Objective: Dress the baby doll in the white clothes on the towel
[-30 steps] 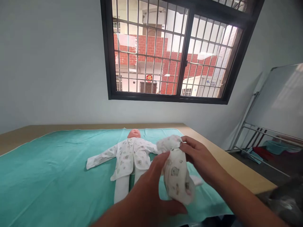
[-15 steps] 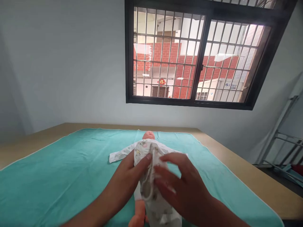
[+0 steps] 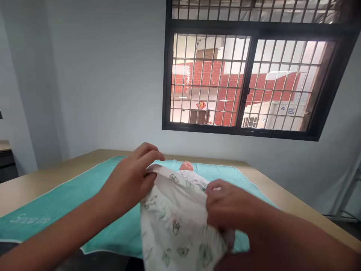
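White baby pants (image 3: 175,214) with small printed figures are held up and stretched between my two hands, covering much of the doll behind. My left hand (image 3: 128,177) pinches their upper left edge between thumb and fingers. At the right side, my right hand (image 3: 234,205) is closed on the cloth, slightly blurred. Beyond the pants lies a baby doll (image 3: 186,166) on its back, its head at the far end. It wears a white printed top (image 3: 194,177), partly visible; its legs are hidden.
A teal towel (image 3: 109,229) with a pale edge covers much of the wooden table (image 3: 25,188). A grey wall and a barred window (image 3: 210,79) stand behind it. A metal frame (image 3: 348,195) is at the right.
The pants, bunched between my hands before, are now raised and spread wide. My left hand moved up and left, my right hand moved right. The view has shifted left and upward.
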`<state>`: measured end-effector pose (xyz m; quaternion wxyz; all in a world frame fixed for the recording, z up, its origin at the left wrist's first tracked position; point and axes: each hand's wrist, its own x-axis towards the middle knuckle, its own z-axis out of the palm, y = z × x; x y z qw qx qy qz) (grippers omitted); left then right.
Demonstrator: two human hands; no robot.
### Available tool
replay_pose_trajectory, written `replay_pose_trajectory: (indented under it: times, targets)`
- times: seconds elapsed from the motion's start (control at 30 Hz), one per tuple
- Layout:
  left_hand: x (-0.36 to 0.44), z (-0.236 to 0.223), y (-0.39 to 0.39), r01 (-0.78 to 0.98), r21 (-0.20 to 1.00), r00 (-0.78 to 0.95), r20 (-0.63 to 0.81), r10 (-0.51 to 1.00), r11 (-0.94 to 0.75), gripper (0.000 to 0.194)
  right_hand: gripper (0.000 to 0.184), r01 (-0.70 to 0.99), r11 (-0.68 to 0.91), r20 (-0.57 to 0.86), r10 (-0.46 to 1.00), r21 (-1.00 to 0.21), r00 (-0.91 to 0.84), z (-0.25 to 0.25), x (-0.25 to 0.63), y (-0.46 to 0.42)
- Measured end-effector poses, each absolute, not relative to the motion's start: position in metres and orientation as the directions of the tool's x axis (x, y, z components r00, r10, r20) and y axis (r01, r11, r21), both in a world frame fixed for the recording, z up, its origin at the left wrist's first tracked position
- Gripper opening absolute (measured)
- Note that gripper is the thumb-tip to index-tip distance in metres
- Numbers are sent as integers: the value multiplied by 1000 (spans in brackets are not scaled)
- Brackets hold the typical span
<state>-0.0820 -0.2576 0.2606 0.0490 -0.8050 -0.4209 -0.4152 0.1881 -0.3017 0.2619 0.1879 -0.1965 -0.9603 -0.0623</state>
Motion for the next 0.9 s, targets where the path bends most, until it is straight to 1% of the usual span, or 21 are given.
replay_pose_trajectory:
  times: [0.03, 0.07, 0.13, 0.2, 0.23, 0.3, 0.37, 0.4, 0.47, 0.53, 0.57, 0.6, 0.63, 0.7, 0.77, 0.83, 0.87, 0.9]
  targets:
    - [-87, 268, -266, 678, 299, 313, 709, 631, -672, 32, 26, 483, 874, 395, 424, 56, -815, 270, 191, -302]
    - [-90, 275, -274, 631, 360, 312, 693, 650, -687, 31, 26, 540, 839, 407, 472, 64, -782, 276, 194, -301]
    - [-94, 288, -287, 508, 557, 284, 611, 739, -657, 26, 21, 557, 830, 430, 495, 22, -755, 286, 197, -294]
    - [-94, 297, -294, 354, 745, 288, 488, 824, -566, 21, 16, 491, 863, 455, 488, -120, -745, 291, 195, -286]
    - [-93, 299, -295, 274, 809, 313, 437, 844, -520, 19, 14, 450, 867, 467, 496, -215, -732, 292, 192, -281]
    - [-90, 301, -295, 130, 879, 378, 384, 842, -459, 16, 14, 346, 839, 493, 531, -421, -689, 292, 184, -272]
    - [-87, 298, -292, 45, 895, 403, 389, 828, -443, 12, 14, 191, 762, 543, 591, -619, -596, 288, 174, -263]
    - [-84, 294, -290, 38, 895, 412, 391, 823, -444, 11, 13, 89, 709, 570, 629, -699, -528, 284, 168, -258]
    - [-77, 281, -288, 86, 887, 461, 367, 808, -453, 21, 11, -118, 598, 590, 705, -793, -393, 276, 157, -252]
    - [-65, 261, -285, 165, 875, 530, 311, 789, -455, 37, 12, -240, 505, 558, 767, -829, -315, 265, 146, -249]
    - [-59, 249, -284, 187, 874, 557, 281, 781, -448, 41, 13, -256, 470, 532, 791, -845, -302, 260, 141, -248]
    - [-52, 237, -282, 183, 882, 574, 263, 775, -435, 37, 14, -250, 445, 506, 811, -860, -295, 255, 139, -248]
    - [-47, 225, -280, 149, 901, 582, 252, 773, -406, 27, 14, -232, 425, 480, 828, -875, -289, 249, 137, -247]
    - [-40, 208, -273, 16, 941, 574, 267, 774, -337, 19, 15, -195, 395, 437, 855, -898, -280, 237, 141, -241]
    - [-40, 200, -264, -187, 951, 501, 306, 809, -245, 18, 11, -205, 354, 403, 866, -912, -297, 224, 152, -229]
    - [-44, 200, -253, -350, 926, 414, 288, 863, -141, 18, 8, -215, 289, 353, 852, -933, -386, 211, 166, -214]
    - [-45, 201, -248, -383, 919, 389, 251, 887, -92, 21, 11, -190, 256, 316, 832, -948, -456, 205, 173, -207]
    - [-46, 203, -243, -377, 925, 385, 209, 899, -54, 24, 16, -141, 235, 274, 800, -962, -534, 200, 177, -203]
